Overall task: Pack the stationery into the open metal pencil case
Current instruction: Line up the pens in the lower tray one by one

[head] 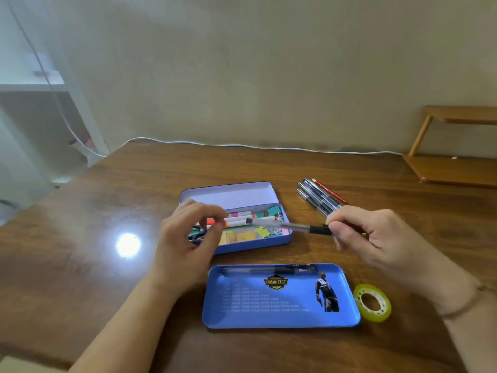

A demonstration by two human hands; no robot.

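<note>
Currently right hand [363, 230] pinches a pen [289, 226] by its grip end, cap aimed over the open case [279, 242] on the desk [107, 211] for loading; left hand [188, 232] hovers empty, fingers loose, ready to guide. Spare pens [320, 196] wait beside.

Pen [290, 226] in my fingers [339, 224]: clear barrel, black grip. Pencil case [274, 241]: blue wall, pale lilac inside its lid. Contents: pink, teal, yellow and orange pieces. Loose tray [269, 319]: bright blue, with white text, a yellow emblem and a printed figure. Tape roll [372, 302]: yellow-green. One red pencil [329, 190]. Tabletop [107, 211]: dark brown wood grain.
</note>
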